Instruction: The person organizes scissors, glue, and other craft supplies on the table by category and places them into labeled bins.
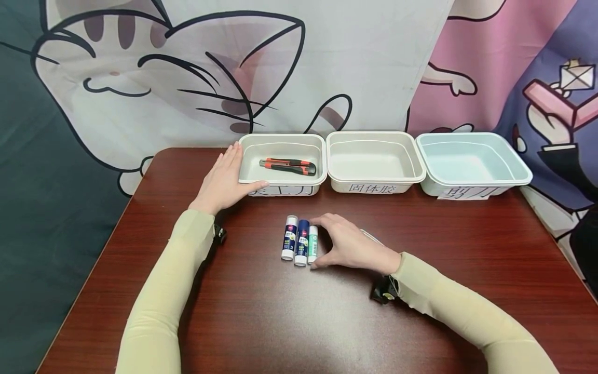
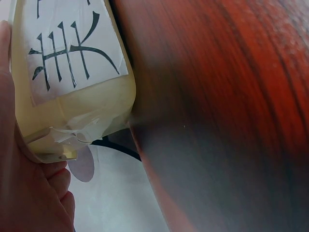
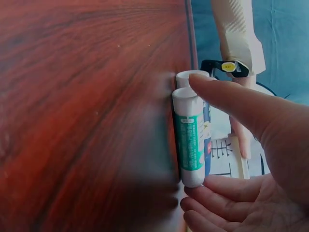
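Observation:
Three glue sticks lie side by side on the table: a white-capped one [image 1: 289, 238], a dark blue one [image 1: 302, 243] and a green-labelled one [image 3: 189, 140]. My right hand [image 1: 352, 244] curls round the green-labelled glue stick, fingertips at one end and thumb by the other. In the right wrist view the thumb overlaps a white end behind it. Over the left end of the left bin [image 1: 282, 191] lies my left hand [image 1: 223, 182], fingers straight along the side and thumb on the front rim. Red-and-black utility knives [image 1: 288, 166] rest inside that bin.
A cream middle bin [image 1: 376, 184] and a pale blue bin [image 1: 474, 182] continue the row along the table's back edge, with Chinese labels in front. A thin white object [image 1: 372, 237] shows partly behind my right hand. Printed cloth [image 1: 364, 57] hangs behind.

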`<state>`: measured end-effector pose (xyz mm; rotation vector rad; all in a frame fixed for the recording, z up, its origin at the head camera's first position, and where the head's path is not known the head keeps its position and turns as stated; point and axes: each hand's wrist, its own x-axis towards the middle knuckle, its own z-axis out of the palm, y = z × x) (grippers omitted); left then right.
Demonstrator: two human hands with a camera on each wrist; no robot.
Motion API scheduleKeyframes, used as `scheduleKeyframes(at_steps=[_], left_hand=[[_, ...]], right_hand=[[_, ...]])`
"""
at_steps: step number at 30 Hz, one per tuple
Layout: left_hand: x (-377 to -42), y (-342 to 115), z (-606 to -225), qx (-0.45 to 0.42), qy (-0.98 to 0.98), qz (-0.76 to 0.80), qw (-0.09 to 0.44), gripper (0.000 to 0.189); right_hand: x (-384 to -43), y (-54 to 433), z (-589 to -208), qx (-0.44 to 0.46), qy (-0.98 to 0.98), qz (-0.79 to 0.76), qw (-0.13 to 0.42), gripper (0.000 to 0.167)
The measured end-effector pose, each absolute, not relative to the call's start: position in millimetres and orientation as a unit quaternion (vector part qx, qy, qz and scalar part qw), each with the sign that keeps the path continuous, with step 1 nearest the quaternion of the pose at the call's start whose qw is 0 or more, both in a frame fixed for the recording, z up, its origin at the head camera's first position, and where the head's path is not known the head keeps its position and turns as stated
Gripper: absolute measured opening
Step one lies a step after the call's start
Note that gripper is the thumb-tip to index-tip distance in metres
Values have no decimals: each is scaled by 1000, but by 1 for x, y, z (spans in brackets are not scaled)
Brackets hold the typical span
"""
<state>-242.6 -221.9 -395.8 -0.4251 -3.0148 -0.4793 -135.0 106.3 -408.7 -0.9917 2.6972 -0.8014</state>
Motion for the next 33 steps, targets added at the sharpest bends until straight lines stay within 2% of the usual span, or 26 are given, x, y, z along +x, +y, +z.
scheduleKeyframes(at_steps=[11,33], left_hand=[[-243,-222,-396,-140,-977,-157,32,124],[-243,-222,-396,-142,-977,-156,33,122]], right_hand=[[-134,106,-411,-329,900,-275,73,85],[-143,117,-401,-323,899,-284,79,86]])
